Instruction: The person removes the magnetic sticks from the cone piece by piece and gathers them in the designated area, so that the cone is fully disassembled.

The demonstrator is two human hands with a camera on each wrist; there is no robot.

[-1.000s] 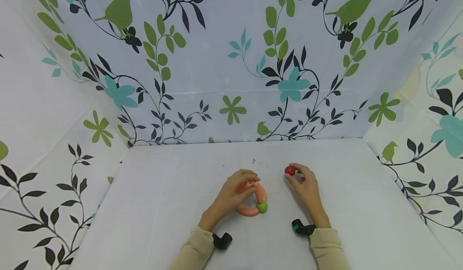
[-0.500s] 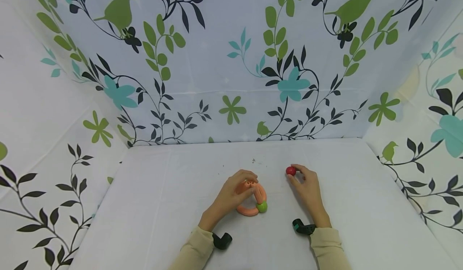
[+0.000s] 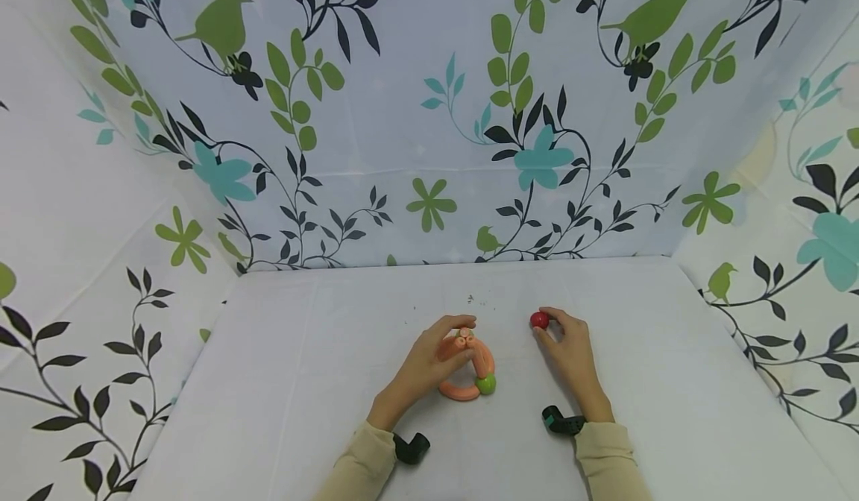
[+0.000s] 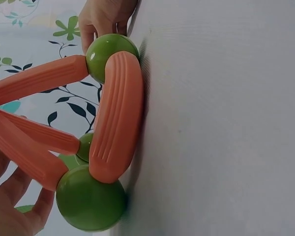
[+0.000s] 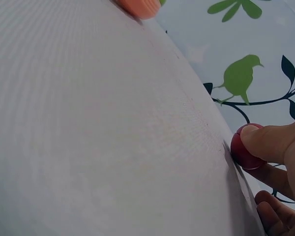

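A small frame of ribbed orange rods (image 4: 119, 118) joined by green balls (image 4: 91, 199) stands on the white table, looking like a magnetic building set. Its upright rods lean together at the top, where several rod ends (image 3: 465, 339) show in the head view. My left hand (image 3: 426, 355) holds the frame by these upper rods, thumb on the near side and fingers behind. To the right, my right hand (image 3: 569, 341) pinches a red ball (image 3: 540, 320) between thumb and fingers, low at the table surface. One green ball (image 3: 486, 385) shows at the frame's lower right corner.
White cloth covers the table (image 3: 322, 396). Behind it hangs a curtain (image 3: 376, 121) printed with leaves and birds, and similar cloth closes in both sides. A black wrist camera (image 3: 411, 449) sits on the left wrist, another wrist camera (image 3: 562, 421) on the right.
The upper rods have drawn together under my left fingers, so more of their ends show at the top. My right hand and the red ball have shifted only slightly.
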